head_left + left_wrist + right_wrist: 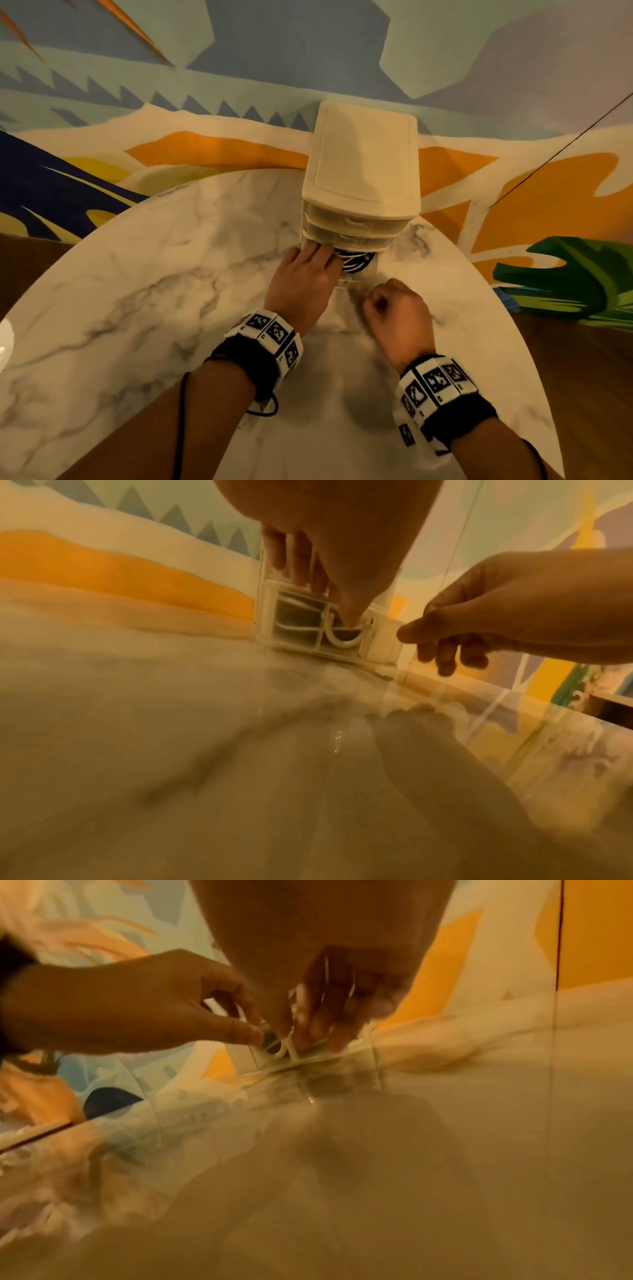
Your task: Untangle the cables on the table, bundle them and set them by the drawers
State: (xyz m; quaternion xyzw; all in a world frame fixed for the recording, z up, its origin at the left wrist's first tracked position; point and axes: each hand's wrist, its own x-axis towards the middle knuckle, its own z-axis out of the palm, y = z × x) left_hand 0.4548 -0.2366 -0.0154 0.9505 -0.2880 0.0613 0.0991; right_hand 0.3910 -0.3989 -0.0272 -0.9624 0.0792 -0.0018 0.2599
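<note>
Nearest the camera, the right hand is curled, fingers at the clear pulled-out drawer; whether anything is pinched cannot be told. Just left of it, the left hand presses the coiled cables into that drawer. Loops are best tucked below the rim before closing. Bare table lies open leftward; the drawer unit blocks beyond.

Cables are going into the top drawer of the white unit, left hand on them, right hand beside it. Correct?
Not quite: it is the bottom drawer, not the top one. The head view shows it pulled out of the drawer unit with the black and white cables inside, the upper drawers closed. The left hand does reach onto the cables, and the right hand sits beside it on the table.
</note>
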